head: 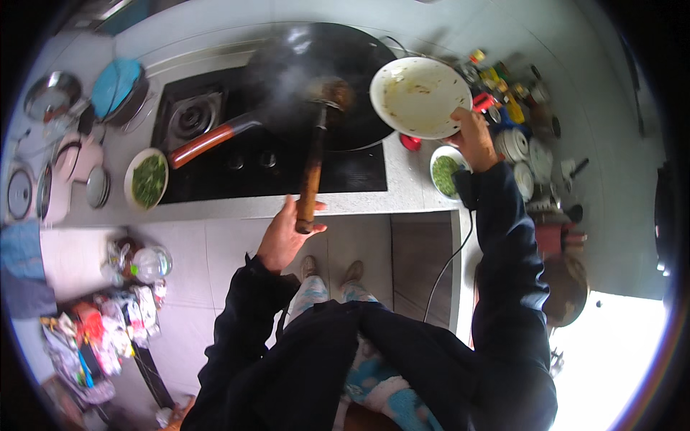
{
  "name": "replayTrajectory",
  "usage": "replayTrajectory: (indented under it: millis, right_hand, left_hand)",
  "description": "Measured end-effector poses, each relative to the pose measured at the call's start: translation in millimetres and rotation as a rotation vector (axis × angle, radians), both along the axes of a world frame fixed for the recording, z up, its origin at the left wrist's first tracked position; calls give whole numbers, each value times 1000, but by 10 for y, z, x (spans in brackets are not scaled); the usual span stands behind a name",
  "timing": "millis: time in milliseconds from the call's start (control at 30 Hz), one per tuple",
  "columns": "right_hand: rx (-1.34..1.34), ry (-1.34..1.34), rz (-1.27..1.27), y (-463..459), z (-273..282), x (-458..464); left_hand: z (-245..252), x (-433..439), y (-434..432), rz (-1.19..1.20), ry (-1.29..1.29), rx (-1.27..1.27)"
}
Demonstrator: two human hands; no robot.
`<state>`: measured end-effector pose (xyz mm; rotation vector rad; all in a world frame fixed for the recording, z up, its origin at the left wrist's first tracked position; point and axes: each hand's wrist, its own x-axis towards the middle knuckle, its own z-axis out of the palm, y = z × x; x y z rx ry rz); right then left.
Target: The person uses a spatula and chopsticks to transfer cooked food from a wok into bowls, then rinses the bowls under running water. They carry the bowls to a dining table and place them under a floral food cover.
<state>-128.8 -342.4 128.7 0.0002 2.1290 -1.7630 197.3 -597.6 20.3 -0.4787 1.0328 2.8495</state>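
My left hand (288, 233) is around the wooden handle of a cooking spatula (311, 180), its metal head down in a large black wok (356, 54). Brown food (337, 92) lies around the spatula head, with steam rising beside it. In my right hand (474, 141) is the rim of a white bowl (420, 97), tilted above the wok's right edge; oily residue and small bits cling to its inside. Just below that hand, a small bowl of chopped greens (446, 171) stands on the counter. The wok's reddish wooden handle (202, 145) points left.
A bare burner (192, 119) lies left of the wok. On the counter are a bowl of leafy greens (149, 180), a blue-topped pot (116, 89) and, at right, crowded condiment bottles (506, 91) and lidded jars (512, 144). A black cable (450, 264) hangs by the right arm.
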Motion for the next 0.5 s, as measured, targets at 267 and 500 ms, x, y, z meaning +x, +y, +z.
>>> replayTrajectory:
  millis: [267,500]
  right_hand:
    - [-202,-45,-78,1384,-250,1641]
    - [-198,5,-239,3073,-341,3322]
  left_hand:
    - [-261,-140,986,-246,-86,142]
    - [76,-157,2988,-862,68,118]
